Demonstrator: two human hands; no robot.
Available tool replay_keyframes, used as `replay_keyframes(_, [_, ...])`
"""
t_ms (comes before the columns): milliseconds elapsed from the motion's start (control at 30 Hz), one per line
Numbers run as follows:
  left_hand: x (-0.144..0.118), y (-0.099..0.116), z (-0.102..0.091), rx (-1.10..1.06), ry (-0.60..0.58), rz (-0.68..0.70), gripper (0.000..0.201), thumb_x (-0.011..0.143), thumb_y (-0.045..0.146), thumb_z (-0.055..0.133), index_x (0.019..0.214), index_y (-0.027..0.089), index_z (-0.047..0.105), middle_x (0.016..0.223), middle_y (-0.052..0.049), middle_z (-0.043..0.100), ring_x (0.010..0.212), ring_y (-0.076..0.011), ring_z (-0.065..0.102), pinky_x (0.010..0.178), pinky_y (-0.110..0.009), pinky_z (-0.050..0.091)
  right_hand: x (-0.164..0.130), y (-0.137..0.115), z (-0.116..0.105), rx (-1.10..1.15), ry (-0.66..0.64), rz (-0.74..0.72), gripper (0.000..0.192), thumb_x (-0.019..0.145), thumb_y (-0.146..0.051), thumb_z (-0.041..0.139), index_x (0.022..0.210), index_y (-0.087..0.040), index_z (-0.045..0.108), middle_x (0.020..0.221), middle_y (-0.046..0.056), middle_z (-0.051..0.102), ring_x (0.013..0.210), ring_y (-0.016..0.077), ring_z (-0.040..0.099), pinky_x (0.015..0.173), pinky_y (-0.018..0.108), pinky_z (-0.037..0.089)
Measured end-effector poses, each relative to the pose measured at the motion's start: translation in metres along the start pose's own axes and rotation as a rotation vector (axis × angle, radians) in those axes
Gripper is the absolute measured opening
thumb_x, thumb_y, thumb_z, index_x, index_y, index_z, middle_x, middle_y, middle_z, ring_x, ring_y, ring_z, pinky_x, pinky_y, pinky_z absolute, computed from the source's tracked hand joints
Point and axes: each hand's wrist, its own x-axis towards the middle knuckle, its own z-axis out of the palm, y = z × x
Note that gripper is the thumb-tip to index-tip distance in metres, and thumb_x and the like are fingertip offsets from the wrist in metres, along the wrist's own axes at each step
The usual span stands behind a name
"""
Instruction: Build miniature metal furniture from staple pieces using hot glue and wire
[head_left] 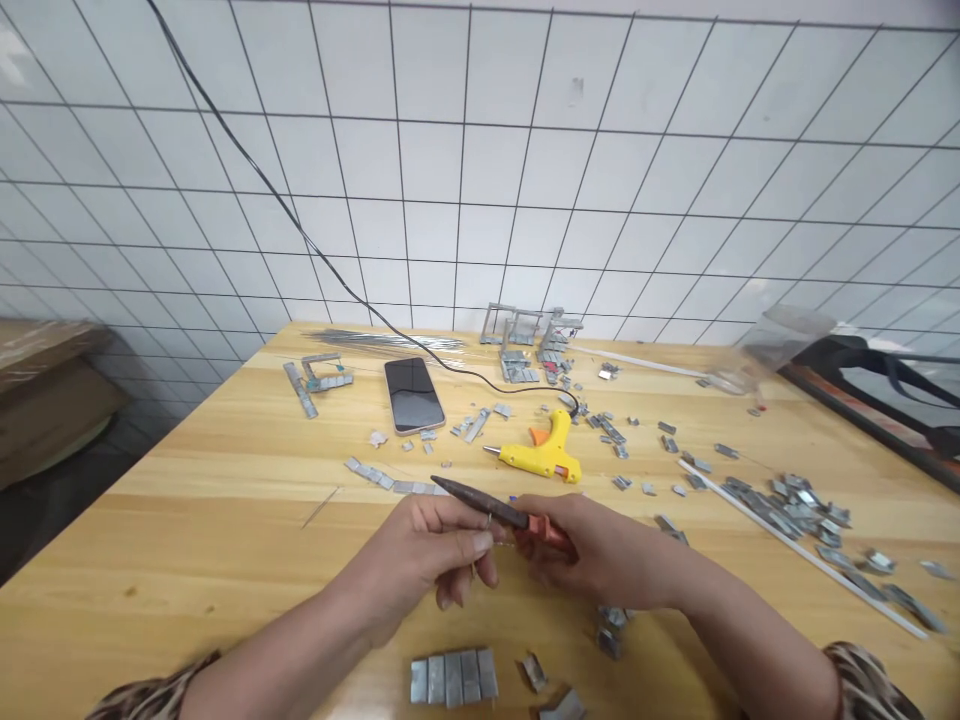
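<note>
A wooden table [187, 540] stands against a white tiled wall [480, 150]. Above it, the right hand [592, 555] grips needle-nose pliers [487, 507]; the left hand [427, 560] pinches a thin wire [474, 570] at their jaws. Beyond lie a yellow glue gun [544, 455], a phone [413, 394] and scattered metal clips [795, 505].

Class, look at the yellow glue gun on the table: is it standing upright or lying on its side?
Lying on its side. The glue gun rests flat on the table, nozzle pointing left, handle flat on the wood.
</note>
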Motion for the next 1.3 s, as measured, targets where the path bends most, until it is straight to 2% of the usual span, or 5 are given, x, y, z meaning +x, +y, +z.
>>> replay_keyframes(267, [0.008,0.004,0.0,0.008,-0.008,-0.005,0.028,0.065,0.037,0.077,0.078,0.012,0.076,0.056,-0.002,0.067,0.035,-0.004,0.045,0.034,-0.015,0.028,-0.001,0.007,0.008,-0.012,0.172,0.073,0.018,0.075,-0.004,0.044,0.073,-0.021,0.05,0.063,-0.006,0.043,0.059,0.0112,0.038,0.056,0.022,0.032])
replay_keyframes(533, [0.004,0.01,0.006,0.001,-0.042,-0.041,0.022,0.065,0.033,0.077,0.074,0.013,0.075,0.053,-0.002,0.068,0.032,-0.0029,0.043,0.033,-0.013,0.028,-0.012,0.0,0.007,0.051,0.136,0.091,0.011,0.086,-0.015,0.044,0.079,-0.022,0.051,0.072,-0.004,0.054,0.067,0.0138,0.047,0.061,0.024,0.038])
replay_keyframes(700, [0.005,0.005,0.009,-0.017,-0.036,-0.04,0.022,0.065,0.031,0.076,0.075,0.013,0.074,0.053,-0.001,0.067,0.032,-0.0021,0.042,0.032,-0.013,0.026,-0.015,-0.003,0.012,0.038,0.131,0.081,0.017,0.091,-0.02,0.042,0.083,-0.021,0.057,0.076,-0.002,0.061,0.069,0.0152,0.051,0.063,0.025,0.041])
replay_keyframes(1033, [0.002,0.007,0.012,-0.024,-0.032,-0.037,0.025,0.063,0.035,0.076,0.076,0.012,0.074,0.054,-0.002,0.067,0.032,-0.0022,0.042,0.032,-0.014,0.024,-0.017,-0.008,0.012,0.079,0.118,0.05,0.025,0.097,-0.03,0.041,0.083,-0.021,0.06,0.08,0.0,0.066,0.076,0.017,0.058,0.068,0.024,0.044])
replay_keyframes(1300, [0.0,0.009,0.013,-0.031,-0.007,-0.052,0.026,0.062,0.036,0.077,0.074,0.013,0.073,0.053,-0.001,0.066,0.032,-0.0025,0.042,0.033,-0.014,0.024,-0.015,-0.01,0.012,0.116,0.106,-0.016,0.027,0.098,-0.027,0.038,0.085,-0.022,0.061,0.085,0.0,0.068,0.077,0.0165,0.06,0.07,0.024,0.044])
